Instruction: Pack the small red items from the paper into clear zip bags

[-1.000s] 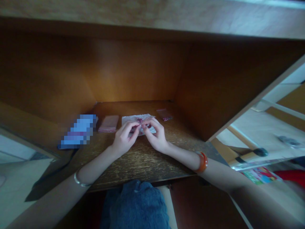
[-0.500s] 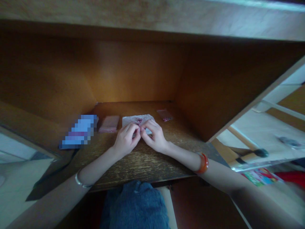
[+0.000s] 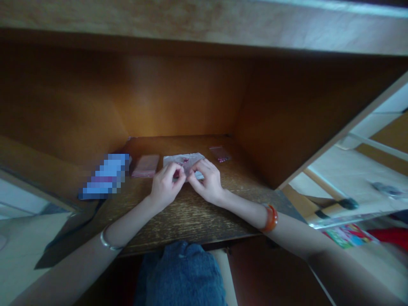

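Both hands meet over a white crumpled paper (image 3: 170, 159) on the worn wooden desk. My left hand (image 3: 167, 180) is closed, thumb and forefinger pinched together. My right hand (image 3: 207, 180) pinches too, its fingertips just beside the left ones. Whatever lies between the fingertips is too small and blurred to name. A few tiny dark-pink beads (image 3: 185, 160) lie on the paper just behind the fingers. Right of the paper is a small clear plastic bag (image 3: 219, 154) with similar beads at its near end. To the left sits a stack of pinkish clear bags (image 3: 145, 165).
A blurred-out phone-like device (image 3: 106, 176) leans at the left, with a dark cable near it. Wooden side walls and an overhead panel (image 3: 204, 25) enclose the desk (image 3: 191, 221). A ladder-like frame (image 3: 331, 191) stands at the right.
My left hand has shifted slightly left and turned, so the fingertips are a little farther apart. My right hand has hardly moved. The bags and paper stay in place.
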`<state>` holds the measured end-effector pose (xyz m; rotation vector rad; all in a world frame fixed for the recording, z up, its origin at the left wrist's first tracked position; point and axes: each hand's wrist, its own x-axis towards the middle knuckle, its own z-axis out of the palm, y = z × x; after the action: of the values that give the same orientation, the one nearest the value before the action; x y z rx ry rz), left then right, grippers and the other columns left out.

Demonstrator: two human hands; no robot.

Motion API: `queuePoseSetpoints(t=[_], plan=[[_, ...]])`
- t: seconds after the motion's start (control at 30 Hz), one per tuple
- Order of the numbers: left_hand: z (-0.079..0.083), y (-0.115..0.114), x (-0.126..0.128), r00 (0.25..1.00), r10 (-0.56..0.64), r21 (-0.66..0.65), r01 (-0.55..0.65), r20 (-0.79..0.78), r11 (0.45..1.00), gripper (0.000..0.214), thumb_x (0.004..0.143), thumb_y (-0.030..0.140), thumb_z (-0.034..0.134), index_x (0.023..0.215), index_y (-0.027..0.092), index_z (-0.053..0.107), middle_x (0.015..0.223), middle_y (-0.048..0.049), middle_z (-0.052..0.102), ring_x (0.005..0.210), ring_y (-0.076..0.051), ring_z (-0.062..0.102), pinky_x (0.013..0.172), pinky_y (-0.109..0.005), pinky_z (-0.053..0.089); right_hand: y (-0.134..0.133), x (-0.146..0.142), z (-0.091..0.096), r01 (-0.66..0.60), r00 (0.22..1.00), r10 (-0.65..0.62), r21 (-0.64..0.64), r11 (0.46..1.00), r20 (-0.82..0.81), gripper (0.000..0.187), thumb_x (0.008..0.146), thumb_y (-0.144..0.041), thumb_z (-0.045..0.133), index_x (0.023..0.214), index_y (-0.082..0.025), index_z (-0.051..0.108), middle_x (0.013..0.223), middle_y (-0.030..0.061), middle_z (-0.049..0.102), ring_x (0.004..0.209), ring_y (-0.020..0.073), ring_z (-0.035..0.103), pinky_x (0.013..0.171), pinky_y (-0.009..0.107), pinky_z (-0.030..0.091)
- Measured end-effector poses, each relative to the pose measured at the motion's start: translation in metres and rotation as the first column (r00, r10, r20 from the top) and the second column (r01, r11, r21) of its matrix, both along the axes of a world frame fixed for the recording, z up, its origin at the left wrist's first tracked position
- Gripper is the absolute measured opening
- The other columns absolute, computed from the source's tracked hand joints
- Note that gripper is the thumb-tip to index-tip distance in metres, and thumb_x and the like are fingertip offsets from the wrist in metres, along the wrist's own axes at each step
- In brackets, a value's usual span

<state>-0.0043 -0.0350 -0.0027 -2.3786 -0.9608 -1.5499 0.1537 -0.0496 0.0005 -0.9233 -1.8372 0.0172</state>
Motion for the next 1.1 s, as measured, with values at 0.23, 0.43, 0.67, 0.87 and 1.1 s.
queuePoseSetpoints(t=[0.23,0.43,0.67,0.87,1.1], plan=[[-0.005,0.003,0.003,0.994,-0.029,-0.002,0.029,0.108,1.000,0.010,0.087,0.017,0.059,0.096,0.017,0.055,0.086,-0.0021,0.066,0.073,-0.011,0.064,0.070,-0.022,0.054,0.001,0.002,-0.001,0.020,1.000,-0.019,-0.028,0.999,0.024,0.013,0.088,-0.028,0.051,0.084,-0.019,0.058,0.085,0.0054,0.063,0.081,0.0191,0.057,0.076,0.034,0.044],[-0.002,0.002,0.001,0.996,-0.088,0.020,0.088,0.010,0.996,0.020,0.091,0.009,0.045,0.097,0.017,0.063,0.105,-0.0055,0.069,0.099,-0.016,0.065,0.091,-0.031,0.053,0.002,0.002,-0.003,0.027,0.999,-0.027,-0.022,0.999,0.033,0.012,0.088,-0.027,0.051,0.087,-0.018,0.060,0.086,0.0060,0.064,0.082,0.0198,0.057,0.076,0.034,0.044],[-0.006,0.005,0.000,0.996,-0.092,0.000,0.092,0.014,0.996,0.028,0.090,0.008,0.045,0.108,0.016,0.064,0.109,-0.0062,0.069,0.102,-0.016,0.065,0.093,-0.032,0.054,0.005,0.003,-0.004,0.035,0.999,-0.034,-0.019,0.999,0.038,0.014,0.088,-0.027,0.050,0.086,-0.018,0.061,0.086,0.0056,0.064,0.082,0.0198,0.056,0.077,0.034,0.044],[-0.011,0.012,-0.002,0.995,-0.084,-0.043,0.082,-0.050,0.996,0.030,0.089,0.012,0.048,0.114,0.019,0.064,0.114,-0.0081,0.068,0.103,-0.020,0.065,0.090,-0.036,0.055,0.006,0.003,-0.004,0.037,0.998,-0.035,-0.048,0.998,0.058,0.015,0.088,-0.027,0.049,0.088,-0.017,0.062,0.087,0.0068,0.065,0.083,0.0206,0.057,0.077,0.036,0.044],[-0.012,0.015,-0.002,0.998,-0.016,-0.071,0.012,-0.065,0.997,0.025,0.089,0.017,0.051,0.108,0.020,0.067,0.106,-0.0082,0.071,0.095,-0.022,0.068,0.085,-0.038,0.055,0.007,0.003,-0.005,0.011,0.998,-0.006,-0.066,0.998,0.069,0.015,0.087,-0.027,0.050,0.083,-0.018,0.061,0.084,0.0061,0.064,0.082,0.0200,0.057,0.077,0.036,0.044]])
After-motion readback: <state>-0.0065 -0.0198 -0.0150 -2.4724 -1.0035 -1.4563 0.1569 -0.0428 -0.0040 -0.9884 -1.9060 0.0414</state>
